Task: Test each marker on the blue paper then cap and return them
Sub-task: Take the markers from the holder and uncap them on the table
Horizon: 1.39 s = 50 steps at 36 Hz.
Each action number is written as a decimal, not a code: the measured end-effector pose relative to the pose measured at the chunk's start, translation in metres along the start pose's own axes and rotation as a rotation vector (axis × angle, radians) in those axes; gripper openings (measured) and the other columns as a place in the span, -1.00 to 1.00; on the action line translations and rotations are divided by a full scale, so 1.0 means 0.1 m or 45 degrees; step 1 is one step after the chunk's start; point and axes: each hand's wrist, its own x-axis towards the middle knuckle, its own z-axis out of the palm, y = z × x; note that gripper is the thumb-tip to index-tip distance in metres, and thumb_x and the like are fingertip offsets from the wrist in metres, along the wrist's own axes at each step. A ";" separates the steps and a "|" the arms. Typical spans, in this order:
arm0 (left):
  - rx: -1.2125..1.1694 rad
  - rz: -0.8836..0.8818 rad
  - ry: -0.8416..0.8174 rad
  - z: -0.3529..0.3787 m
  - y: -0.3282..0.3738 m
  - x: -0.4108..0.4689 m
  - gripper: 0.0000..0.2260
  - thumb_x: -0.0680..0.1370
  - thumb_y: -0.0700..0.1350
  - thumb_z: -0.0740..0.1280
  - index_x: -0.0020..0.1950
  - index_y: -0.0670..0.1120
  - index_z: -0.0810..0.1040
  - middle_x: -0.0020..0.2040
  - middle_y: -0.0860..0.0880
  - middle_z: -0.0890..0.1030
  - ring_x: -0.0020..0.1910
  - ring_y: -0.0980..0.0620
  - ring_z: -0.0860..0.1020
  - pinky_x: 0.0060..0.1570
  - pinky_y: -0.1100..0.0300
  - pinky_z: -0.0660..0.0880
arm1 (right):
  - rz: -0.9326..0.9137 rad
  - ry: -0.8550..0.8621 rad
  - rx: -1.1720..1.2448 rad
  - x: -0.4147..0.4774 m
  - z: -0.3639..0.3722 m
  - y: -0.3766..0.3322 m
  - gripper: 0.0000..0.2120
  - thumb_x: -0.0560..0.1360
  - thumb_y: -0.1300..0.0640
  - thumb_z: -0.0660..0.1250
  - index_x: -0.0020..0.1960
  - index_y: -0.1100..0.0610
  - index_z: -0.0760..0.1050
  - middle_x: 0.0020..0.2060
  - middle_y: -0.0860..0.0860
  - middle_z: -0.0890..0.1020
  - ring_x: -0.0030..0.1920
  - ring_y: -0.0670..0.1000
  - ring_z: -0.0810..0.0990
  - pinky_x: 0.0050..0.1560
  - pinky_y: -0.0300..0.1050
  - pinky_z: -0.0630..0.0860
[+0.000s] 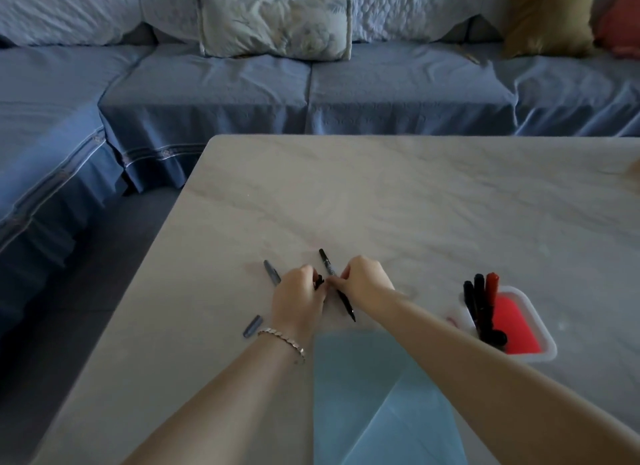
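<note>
1. Right hand (365, 280), centre of frame: fingers pinched shut on the middle of a slim black marker pen (337, 286). The pen lies on a slant, rear end toward upper left, uncapped tip toward lower right, just above the paper's top edge.
2. Left hand (298, 300), touching the right at the fingertips: curled closed around a small black piece, probably the pen's cap (318, 282); mostly hidden, so I cannot tell for sure. A thin metal chain bracelet (282, 341) sits on this wrist.
3. Judgement: capping step, the cap about to be brought to the tip.
4. Handling: the pen looks light, stiff and smooth-bodied, so it could roll or twist. Best held mid-barrel, clear of the inky tip, with the cap pushed straight on.
5. Left of the hands: a grey marker pen (272, 272) lies flat on the pale marble-look table (415, 194); a loose grey cap (252, 326) lies below it, apart from it.
6. Lower centre: the sheet of light blue paper (360, 360), partly under both forearms. No marks can be made out on it.
7. Right of frame: a white plastic tray with a red inside (540, 326) holds several black markers (476, 309) and one red marker (491, 284), leaning at its left end. Markers return here.
8. Upper frame: blue-covered sofa (242, 94) with a pale patterned cushion (277, 23).
</note>
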 end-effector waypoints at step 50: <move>-1.336 -0.521 -0.609 -0.95 0.61 -1.29 -0.76 0.61 -0.20 0.06 -0.13 -0.20 0.49 -0.32 -0.10 0.61 -0.39 0.07 0.63 -0.41 0.22 0.57 | -0.895 0.229 0.439 -1.66 -0.50 0.26 -0.78 0.34 0.24 0.47 -0.14 -0.07 0.63 -0.19 -0.28 0.64 -0.11 -0.24 0.61 -0.05 -0.43 0.48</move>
